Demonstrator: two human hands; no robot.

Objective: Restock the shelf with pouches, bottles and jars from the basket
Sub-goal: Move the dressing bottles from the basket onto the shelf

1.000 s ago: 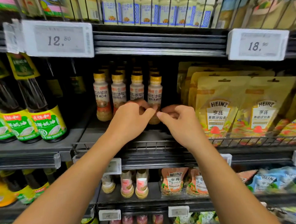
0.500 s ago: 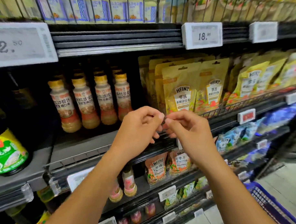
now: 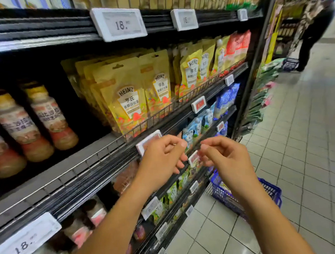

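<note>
Shelving [image 3: 88, 167] runs from near left to far right, and the blue basket [image 3: 269, 191] sits on the tiled floor [image 3: 305, 141] at its foot, partly hidden behind the right forearm. Yellow pouches [image 3: 127, 101] stand in rows behind the wire rail, with 2 blurred bottles [image 3: 48, 115] to their left. The left hand [image 3: 160, 161] and right hand [image 3: 228, 160] are raised in front of the shelf edge, each with fingers curled and thumb near the forefinger, holding nothing that can be made out. A small tag [image 3: 193, 158] on a lower rail shows in the gap between them. 0.5 s ago the fingertips of both hands met; they are now apart. The view has swung right, so the basket shows more fully and the 12.50 tag is out of sight.
</note>
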